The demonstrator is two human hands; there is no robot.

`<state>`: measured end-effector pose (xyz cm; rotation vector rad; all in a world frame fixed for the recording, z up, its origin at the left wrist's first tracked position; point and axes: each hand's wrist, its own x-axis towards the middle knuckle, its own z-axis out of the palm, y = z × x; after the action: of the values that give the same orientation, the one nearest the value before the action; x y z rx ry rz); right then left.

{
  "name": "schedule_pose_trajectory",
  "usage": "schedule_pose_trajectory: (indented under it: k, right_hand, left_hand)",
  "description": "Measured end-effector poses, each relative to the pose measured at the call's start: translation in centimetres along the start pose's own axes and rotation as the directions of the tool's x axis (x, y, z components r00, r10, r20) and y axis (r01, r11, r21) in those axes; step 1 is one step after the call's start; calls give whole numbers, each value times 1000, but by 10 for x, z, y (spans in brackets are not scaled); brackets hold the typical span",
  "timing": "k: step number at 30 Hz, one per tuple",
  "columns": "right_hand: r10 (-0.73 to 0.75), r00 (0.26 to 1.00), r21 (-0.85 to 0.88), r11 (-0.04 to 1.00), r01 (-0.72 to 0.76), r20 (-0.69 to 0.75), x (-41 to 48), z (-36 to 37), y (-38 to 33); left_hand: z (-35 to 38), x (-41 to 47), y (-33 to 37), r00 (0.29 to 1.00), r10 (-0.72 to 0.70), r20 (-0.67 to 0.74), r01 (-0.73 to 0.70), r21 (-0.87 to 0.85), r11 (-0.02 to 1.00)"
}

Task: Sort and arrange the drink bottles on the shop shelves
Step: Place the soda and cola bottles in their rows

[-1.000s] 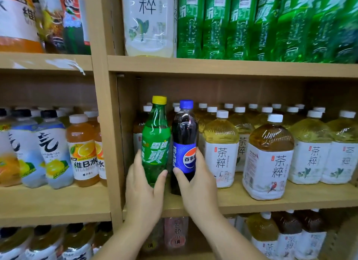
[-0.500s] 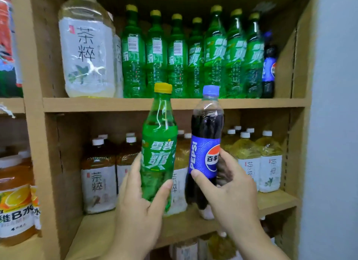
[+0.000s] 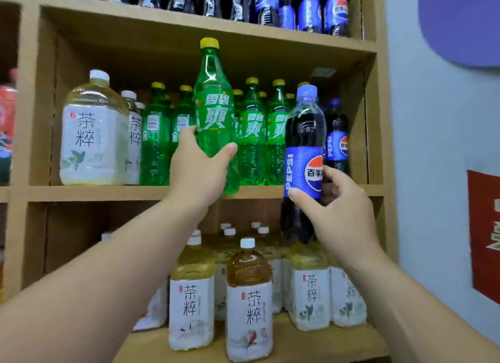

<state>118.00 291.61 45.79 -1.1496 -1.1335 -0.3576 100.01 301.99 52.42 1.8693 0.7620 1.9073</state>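
Observation:
My left hand (image 3: 198,170) grips a green Sprite bottle (image 3: 213,103) with a yellow cap, held upright in front of the row of green Sprite bottles (image 3: 253,135) on the middle shelf (image 3: 108,193). My right hand (image 3: 335,208) grips a dark Pepsi bottle (image 3: 304,151) with a blue cap and blue label, upright at the right end of that shelf, its base hanging below the shelf edge. Another Pepsi bottle (image 3: 336,141) stands on the shelf just behind it.
Large pale tea bottles (image 3: 93,135) stand at the left of the middle shelf. Amber and yellow tea bottles (image 3: 247,297) fill the lower shelf. Pepsi bottles (image 3: 311,8) line the top shelf. The shelf's side panel (image 3: 377,119) and a pale wall (image 3: 433,146) lie to the right.
Both hands have lifted their bottles from the lower tea shelf up to the middle shelf. The Sprite bottle rose higher than the Pepsi. My view tilted upward.

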Motion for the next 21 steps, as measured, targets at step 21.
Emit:
schedule_pose_trajectory:
  k: [21]
  right_hand:
    - [-34,992,-124,992,19,-125,118,-17,35]
  left_hand:
    - [38,62,-21,992,-77,98,33,389,920]
